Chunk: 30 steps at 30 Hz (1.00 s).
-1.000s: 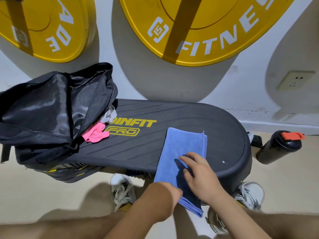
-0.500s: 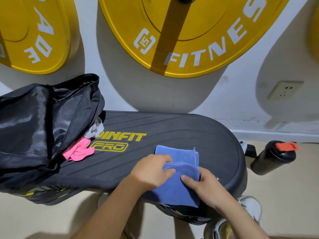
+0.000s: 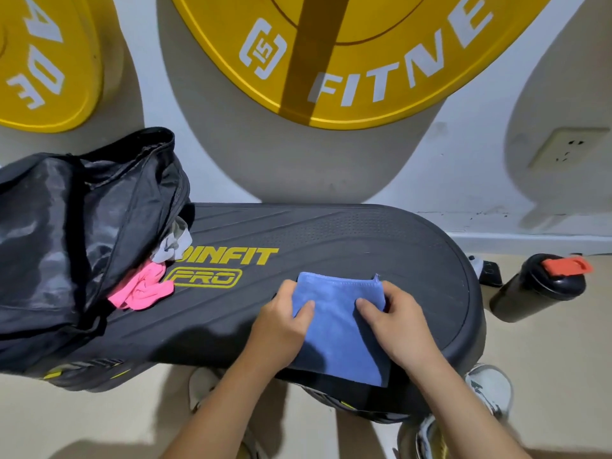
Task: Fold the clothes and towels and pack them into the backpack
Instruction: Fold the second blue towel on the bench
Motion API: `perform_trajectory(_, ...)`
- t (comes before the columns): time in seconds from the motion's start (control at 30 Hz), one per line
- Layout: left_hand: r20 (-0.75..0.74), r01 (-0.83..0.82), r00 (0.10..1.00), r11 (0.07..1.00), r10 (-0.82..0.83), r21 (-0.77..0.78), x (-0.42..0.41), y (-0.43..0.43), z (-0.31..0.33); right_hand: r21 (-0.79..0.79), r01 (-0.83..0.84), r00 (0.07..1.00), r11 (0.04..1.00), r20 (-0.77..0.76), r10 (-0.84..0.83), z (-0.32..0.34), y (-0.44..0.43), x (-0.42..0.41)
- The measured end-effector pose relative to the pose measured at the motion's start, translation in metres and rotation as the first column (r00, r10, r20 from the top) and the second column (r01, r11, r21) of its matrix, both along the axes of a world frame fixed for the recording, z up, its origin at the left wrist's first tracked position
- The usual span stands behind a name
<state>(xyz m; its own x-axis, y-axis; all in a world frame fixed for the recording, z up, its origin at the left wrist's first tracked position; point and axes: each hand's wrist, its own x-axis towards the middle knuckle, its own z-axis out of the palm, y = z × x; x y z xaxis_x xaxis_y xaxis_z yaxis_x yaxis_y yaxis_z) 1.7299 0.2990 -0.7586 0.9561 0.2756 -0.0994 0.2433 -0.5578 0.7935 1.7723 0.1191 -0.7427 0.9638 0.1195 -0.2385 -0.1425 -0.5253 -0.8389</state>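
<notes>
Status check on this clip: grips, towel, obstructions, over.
Left grip and right grip pinch folded blue cloth towel on black step platform. Open black backpack left; pink garment at its mouth.

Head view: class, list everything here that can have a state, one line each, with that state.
blue towel: folded small, flat on the step platform, near edge overhanging.
backpack: open, lying on the platform's left end.
pink garment: crumpled, spilling from the backpack's mouth.
grey garment: crumpled, at the same mouth.
black bottle: on the floor, orange lid on.
left hand: pinches the towel's left edge.
right hand: pinches its right edge.
</notes>
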Motion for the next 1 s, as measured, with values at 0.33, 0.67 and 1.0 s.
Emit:
perform_trajectory(0.33, -0.035, -0.142, 0.987, 0.96, 0.154, 0.244, 0.026, -0.016, -0.018, -0.227, 0.007, 0.999, 0.974, -0.029, -0.014, -0.023, 0.011, 0.028)
perform_trajectory(0.67, 0.053, -0.09, 0.996, 0.86, 0.072, 0.503, 0.027, -0.029, -0.006, -0.323, -0.087, 0.992, 0.943, -0.112, 0.053, -0.028, 0.01, 0.046)
perform_trajectory(1.0, -0.109, 0.292, 0.939, 0.584, -0.327, 0.758, 0.001, -0.044, -0.048, -0.29, -0.051, 0.989, 0.956, -0.144, 0.009, -0.026, 0.003, 0.052)
